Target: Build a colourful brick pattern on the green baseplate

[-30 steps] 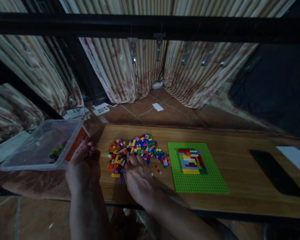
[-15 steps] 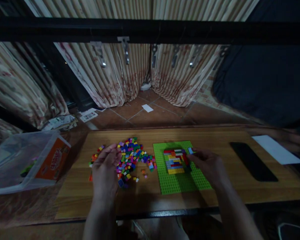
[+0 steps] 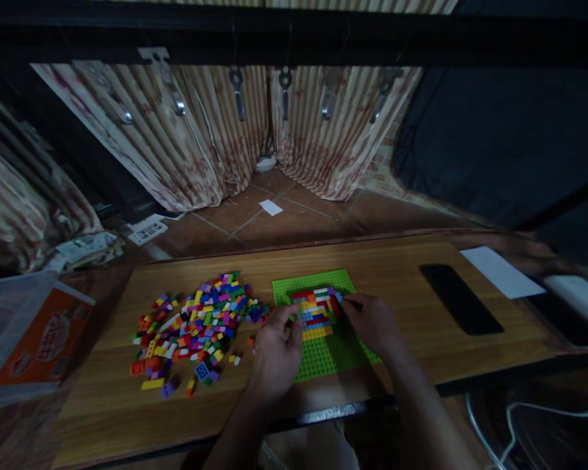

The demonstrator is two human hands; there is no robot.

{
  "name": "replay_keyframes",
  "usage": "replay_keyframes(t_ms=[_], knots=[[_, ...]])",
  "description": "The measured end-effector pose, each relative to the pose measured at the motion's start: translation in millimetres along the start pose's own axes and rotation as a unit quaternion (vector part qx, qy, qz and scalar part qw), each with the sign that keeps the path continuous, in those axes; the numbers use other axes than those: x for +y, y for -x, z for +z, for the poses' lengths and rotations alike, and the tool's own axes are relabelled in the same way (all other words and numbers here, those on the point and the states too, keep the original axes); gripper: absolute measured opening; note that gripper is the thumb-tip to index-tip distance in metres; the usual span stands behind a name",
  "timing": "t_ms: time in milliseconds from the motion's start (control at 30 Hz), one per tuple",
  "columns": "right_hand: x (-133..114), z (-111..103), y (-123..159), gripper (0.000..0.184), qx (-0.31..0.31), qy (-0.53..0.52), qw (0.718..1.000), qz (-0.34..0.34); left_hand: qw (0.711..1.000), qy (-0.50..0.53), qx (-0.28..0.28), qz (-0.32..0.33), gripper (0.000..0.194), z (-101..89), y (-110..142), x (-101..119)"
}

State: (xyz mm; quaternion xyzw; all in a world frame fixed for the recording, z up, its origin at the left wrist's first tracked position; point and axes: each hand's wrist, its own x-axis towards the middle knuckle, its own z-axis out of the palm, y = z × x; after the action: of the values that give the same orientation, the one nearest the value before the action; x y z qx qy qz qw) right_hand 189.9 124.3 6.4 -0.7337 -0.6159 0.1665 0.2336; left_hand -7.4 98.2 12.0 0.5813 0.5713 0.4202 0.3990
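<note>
My right hand (image 3: 372, 321) pinches a light blue brick (image 3: 339, 297) at the upper right corner of a flat build of coloured bricks (image 3: 316, 318). That build has red, white, yellow, blue and orange rows and sits on a green studded baseplate (image 3: 318, 362). At the left side of the build is my left hand (image 3: 277, 349), its fingers curved and thumb and forefinger apart, with green showing in the gap. Its fingertips reach the build's left edge, which they partly hide. A pile of loose bricks (image 3: 206, 316) spreads over the table left of the plate.
The wooden table (image 3: 382, 261) also bears a black phone-like slab (image 3: 460, 297) and a sheet of white paper (image 3: 502, 271) on the right. A clear plastic bin (image 3: 10, 300) with an orange label stands at the left. Metal hooks (image 3: 238, 98) hang from a dark bar beyond.
My left hand has moved right, from the brick pile to the build. My right hand stays at the build's upper right with the light blue brick. The view has shifted to the right.
</note>
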Motion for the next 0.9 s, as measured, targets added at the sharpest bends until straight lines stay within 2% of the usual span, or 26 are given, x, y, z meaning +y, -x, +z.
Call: replay_keyframes(t_ms=[267,433,700,900], knots=[[-5.8,2.3,0.2,0.027,-0.029,-0.030,0.999,0.027,0.994,-0.103,-0.028,0.027,0.027,4.9,-4.3,-2.6],[-8.9,0.2,0.7,0.030,-0.032,-0.037,0.998,0.025,0.991,-0.120,-0.039,0.036,0.028,3.4,-3.9,-0.1],[2.9,7.8,-5.4,0.026,-0.032,-0.128,0.989,0.066,0.984,-0.166,-0.051,0.027,0.035,6.7,-2.2,-5.6],[6.1,12.1,-8.9,0.024,-0.022,-0.134,0.988,0.077,0.980,-0.187,-0.058,0.019,0.038,10.9,-2.7,-10.0]])
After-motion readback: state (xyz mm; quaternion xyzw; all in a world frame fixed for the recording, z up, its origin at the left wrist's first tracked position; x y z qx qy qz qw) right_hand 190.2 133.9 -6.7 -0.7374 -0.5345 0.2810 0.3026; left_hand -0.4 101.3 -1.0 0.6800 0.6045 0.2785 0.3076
